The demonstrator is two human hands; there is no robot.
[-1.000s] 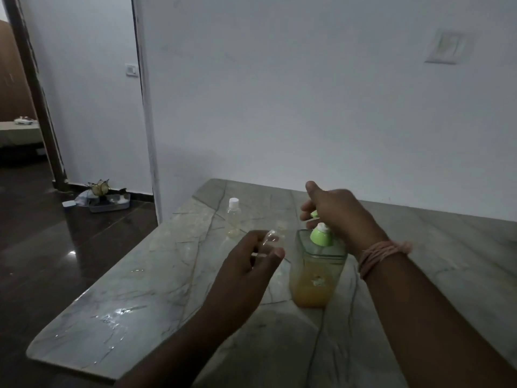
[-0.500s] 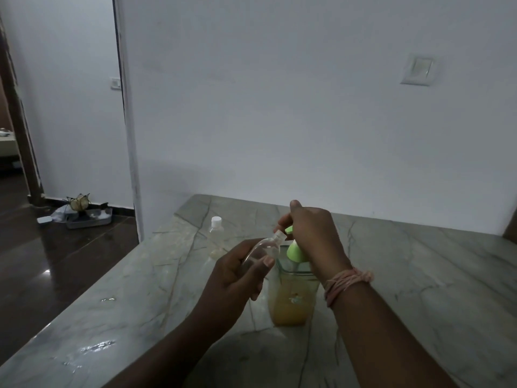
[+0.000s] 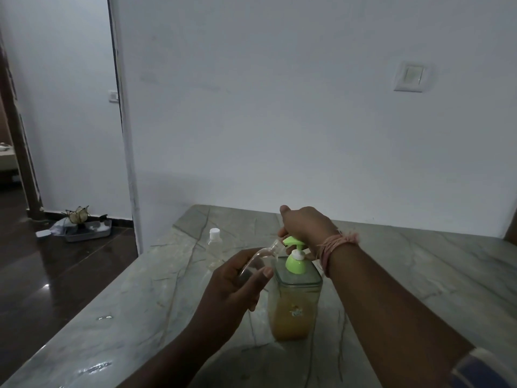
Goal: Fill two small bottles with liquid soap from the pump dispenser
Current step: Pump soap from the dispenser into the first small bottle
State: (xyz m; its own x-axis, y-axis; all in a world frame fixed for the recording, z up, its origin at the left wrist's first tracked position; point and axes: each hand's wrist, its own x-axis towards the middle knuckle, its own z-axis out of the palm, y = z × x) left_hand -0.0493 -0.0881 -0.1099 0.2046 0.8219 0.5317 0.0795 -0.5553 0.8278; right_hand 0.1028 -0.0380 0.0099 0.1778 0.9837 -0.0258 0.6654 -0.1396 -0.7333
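Since a second ago our left hand (image 3: 232,287) raised the open bottle (image 3: 258,257) to the pump dispenser (image 3: 295,298) spout; fingers grip it. Right hand (image 3: 306,229) fingers curl over the pump head. Label unreadable. Capped bottle (image 3: 214,249) stands on the marble worktop (image 3: 419,275); white wall (image 3: 279,107) behind.

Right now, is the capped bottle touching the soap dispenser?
Apart. The head view shows bare marble between the capped bottle and the soap dispenser.

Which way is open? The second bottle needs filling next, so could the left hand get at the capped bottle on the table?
Probably not yet: the left hand holds the open bottle. The capped bottle stands unobstructed just beyond it.
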